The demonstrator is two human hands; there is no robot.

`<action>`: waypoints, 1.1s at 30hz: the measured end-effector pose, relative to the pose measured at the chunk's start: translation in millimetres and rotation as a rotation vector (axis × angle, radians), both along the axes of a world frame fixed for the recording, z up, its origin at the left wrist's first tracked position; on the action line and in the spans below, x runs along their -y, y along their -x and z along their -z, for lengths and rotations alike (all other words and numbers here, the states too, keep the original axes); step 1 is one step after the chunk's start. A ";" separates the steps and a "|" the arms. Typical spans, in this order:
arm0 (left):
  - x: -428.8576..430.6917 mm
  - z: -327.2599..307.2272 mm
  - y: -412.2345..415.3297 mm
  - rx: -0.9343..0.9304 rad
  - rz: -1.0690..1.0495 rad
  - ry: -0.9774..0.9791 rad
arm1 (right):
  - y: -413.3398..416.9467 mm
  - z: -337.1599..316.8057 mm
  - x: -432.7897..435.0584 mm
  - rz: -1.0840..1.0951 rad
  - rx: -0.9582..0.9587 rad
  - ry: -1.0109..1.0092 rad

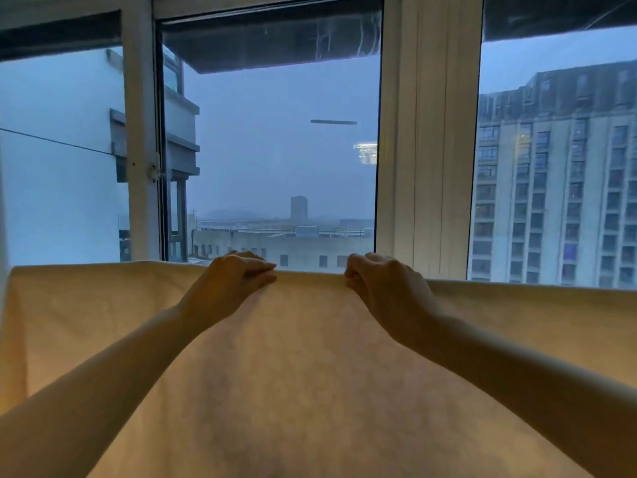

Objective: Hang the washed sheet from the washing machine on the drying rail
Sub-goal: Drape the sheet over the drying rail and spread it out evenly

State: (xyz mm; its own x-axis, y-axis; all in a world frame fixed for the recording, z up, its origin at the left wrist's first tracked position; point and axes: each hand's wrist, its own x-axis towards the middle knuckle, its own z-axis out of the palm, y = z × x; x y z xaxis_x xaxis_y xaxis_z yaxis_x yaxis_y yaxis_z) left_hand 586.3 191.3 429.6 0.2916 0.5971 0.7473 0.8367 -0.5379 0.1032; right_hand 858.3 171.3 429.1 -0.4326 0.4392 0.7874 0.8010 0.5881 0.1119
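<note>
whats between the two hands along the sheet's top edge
Only the sheet, its edge bare from left hand to right hand, in the head view.

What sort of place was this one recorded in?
Probably a window-side drying spot in a high-floor flat: white-framed windows look out over a tower block and lower rooftops, and the left hand and right hand grip the top edge of a pale sheet spread before the glass.

You have one pale cream cloth sheet (310,357) before you and two bare hands: one left hand (234,281), one right hand (382,288). Beyond them you can count three glass window panes (275,150) (parted by two white frame posts (427,132)) and one tall grey tower block (551,188) at the right.
</note>
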 end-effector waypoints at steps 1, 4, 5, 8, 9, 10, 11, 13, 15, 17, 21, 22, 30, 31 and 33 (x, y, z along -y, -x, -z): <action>-1.1 -1.7 7.3 0.013 0.001 0.026 | -0.6 0.7 -0.1 -0.004 -0.013 0.004; -2.1 -4.6 20.9 0.083 0.026 0.033 | -0.1 3.1 -1.9 0.007 -0.038 -0.011; -2.0 -2.9 20.8 0.084 0.013 -0.001 | 1.9 3.7 -2.2 0.011 -0.059 -0.024; -2.8 7.2 12.5 0.084 -0.064 -0.137 | 9.4 5.9 -6.1 0.013 -0.117 -0.031; -2.5 8.6 8.7 0.083 -0.092 -0.157 | 11.9 6.3 -7.0 0.021 -0.126 -0.022; -1.5 8.0 5.1 0.083 -0.113 -0.169 | 14.0 5.6 -7.5 0.021 -0.137 -0.012; 0.4 5.8 2.2 0.095 -0.124 -0.183 | 15.7 2.9 -7.0 0.014 -0.163 0.008; 6.9 -0.4 -1.3 0.175 -0.114 -0.285 | 17.9 -8.7 -1.3 -0.037 -0.275 0.052; 16.3 -0.3 -0.7 0.278 -0.066 -0.375 | 16.2 -19.8 5.2 -0.101 -0.342 -0.006; 22.4 12.0 5.0 0.250 -0.015 -0.347 | 11.6 -16.6 9.2 -0.144 -0.259 -0.062; 20.4 47.2 17.0 0.025 -0.038 -0.265 | 3.4 14.6 7.9 -0.055 -0.004 -0.026; 19.2 50.4 17.1 0.017 -0.043 -0.264 | 3.4 17.3 7.3 -0.052 0.016 -0.032; 10.4 46.3 11.0 -0.038 -0.052 -0.309 | 28.5 0.7 -9.1 -0.101 -0.008 -0.002; 9.1 46.6 10.3 -0.045 -0.056 -0.312 | 32.4 -1.7 -13.3 -0.090 0.008 0.018; 6.4 45.9 9.8 -0.026 -0.038 -0.324 | 40.9 -5.2 -19.3 -0.068 0.040 0.074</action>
State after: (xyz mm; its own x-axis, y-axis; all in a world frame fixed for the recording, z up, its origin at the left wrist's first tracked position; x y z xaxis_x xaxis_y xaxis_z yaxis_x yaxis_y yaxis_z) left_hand 576.5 184.9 383.8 0.2956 0.3403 0.8927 0.8568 -0.5077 -0.0902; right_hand 817.4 190.6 434.3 -0.4940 0.4637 0.7355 0.7545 0.6490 0.0976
